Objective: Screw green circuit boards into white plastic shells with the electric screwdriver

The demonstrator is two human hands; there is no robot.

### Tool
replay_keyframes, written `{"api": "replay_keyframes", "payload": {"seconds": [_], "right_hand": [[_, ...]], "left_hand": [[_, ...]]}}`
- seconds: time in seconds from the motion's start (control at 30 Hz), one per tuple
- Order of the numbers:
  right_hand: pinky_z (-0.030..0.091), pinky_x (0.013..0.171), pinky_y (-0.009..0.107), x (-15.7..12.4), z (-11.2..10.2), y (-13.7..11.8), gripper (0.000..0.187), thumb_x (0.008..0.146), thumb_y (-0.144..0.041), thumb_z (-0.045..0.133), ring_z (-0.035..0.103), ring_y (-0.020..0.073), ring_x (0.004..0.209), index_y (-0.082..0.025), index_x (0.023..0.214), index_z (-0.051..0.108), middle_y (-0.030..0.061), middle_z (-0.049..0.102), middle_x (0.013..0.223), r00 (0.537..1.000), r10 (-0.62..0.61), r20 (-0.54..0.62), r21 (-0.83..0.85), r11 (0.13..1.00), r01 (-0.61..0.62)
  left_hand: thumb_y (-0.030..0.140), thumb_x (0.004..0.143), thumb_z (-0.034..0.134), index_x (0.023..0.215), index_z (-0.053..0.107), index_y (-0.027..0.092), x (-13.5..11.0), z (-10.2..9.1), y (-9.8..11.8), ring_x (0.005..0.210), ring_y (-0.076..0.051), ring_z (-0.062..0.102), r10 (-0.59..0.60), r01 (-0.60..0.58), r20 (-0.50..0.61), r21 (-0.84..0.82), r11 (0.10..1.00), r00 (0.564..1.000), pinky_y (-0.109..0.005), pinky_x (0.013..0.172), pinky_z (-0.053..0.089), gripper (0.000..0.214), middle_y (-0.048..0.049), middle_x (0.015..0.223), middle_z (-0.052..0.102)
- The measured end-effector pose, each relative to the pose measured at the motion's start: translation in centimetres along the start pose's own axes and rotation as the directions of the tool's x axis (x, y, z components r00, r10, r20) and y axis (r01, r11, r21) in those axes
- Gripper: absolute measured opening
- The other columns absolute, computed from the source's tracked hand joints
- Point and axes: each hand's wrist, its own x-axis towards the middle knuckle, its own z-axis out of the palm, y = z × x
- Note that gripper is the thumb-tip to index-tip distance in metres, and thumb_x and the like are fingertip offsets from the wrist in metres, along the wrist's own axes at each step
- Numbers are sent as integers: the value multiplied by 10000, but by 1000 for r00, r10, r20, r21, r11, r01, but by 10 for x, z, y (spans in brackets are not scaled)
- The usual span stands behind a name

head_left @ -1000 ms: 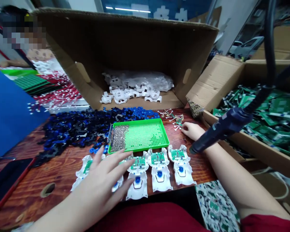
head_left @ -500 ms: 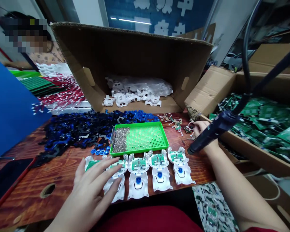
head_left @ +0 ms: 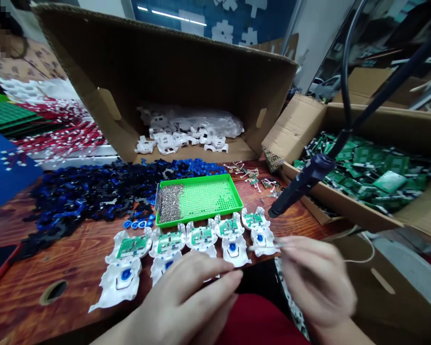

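Observation:
Low over the front of the row, my left hand (head_left: 197,292) has its fingers drawn together and pointing right. Whatever lies between the fingertips, if anything, is hidden. My right hand (head_left: 314,278), smeared by motion, pinches a thin silvery tool (head_left: 264,247) whose exact kind is blurred; its tip points left at the white shells. Several opened white plastic shells line the table edge, such as the leftmost lower half (head_left: 109,290) with a blue button (head_left: 126,274). Each upper half holds a green circuit board, like this circuit board (head_left: 131,247). My left hand partly covers the middle shells.
Behind the shells sits a green tray (head_left: 211,218) with small screws (head_left: 170,203). Dark and blue plastic parts (head_left: 89,191) heap at left. A cardboard box (head_left: 158,57) stands behind. A black jointed arm (head_left: 301,184) hangs at right beside a box of circuit boards (head_left: 380,163).
My right hand has come from the small wired parts at the right to the front of the shells, now with a thin tool. My left hand moved right and its fingers closed together.

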Motion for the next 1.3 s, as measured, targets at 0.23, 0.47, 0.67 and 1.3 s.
{"api": "replay_keyframes", "payload": {"seconds": [0.23, 0.47, 0.67, 1.3], "right_hand": [[547, 789, 294, 28, 57, -60, 552, 719, 14, 567, 612, 162, 906, -227, 1213, 507, 65, 598, 937, 950, -291, 109, 239, 936, 259], [530, 878, 365, 30, 84, -70, 676, 701, 0, 591, 602, 183, 999, -184, 1309, 360, 85, 647, 1022, 860, -482, 167, 374, 838, 397], [547, 803, 326, 25, 93, -74, 524, 728, -13, 569, 584, 172, 958, -253, 1182, 465, 66, 568, 988, 972, -176, 154, 506, 859, 75], [535, 689, 217, 32, 97, -73, 353, 761, -55, 591, 610, 102, 769, -239, 1062, 561, 7, 633, 861, 865, -158, 476, 539, 830, -145]], "left_hand": [[115, 792, 560, 1215, 413, 260, -16, 18, -2, 1021, -164, 571, -327, 283, -121, -288, 915, 937, -292, 904, 486, 471, -41, 1100, 588], [178, 817, 576, 1063, 551, 250, -37, 8, -6, 937, -137, 632, -673, 425, -49, -741, 520, 738, -242, 838, 532, 258, -15, 1039, 635], [162, 843, 541, 1021, 568, 285, -52, 2, -19, 866, -105, 627, -688, 445, -79, -708, 548, 722, -181, 735, 541, 218, 16, 948, 617], [51, 816, 510, 1005, 574, 225, -63, -16, -26, 908, -103, 603, -471, 402, -91, -396, 826, 878, -211, 825, 480, 265, 1, 940, 646]]}}
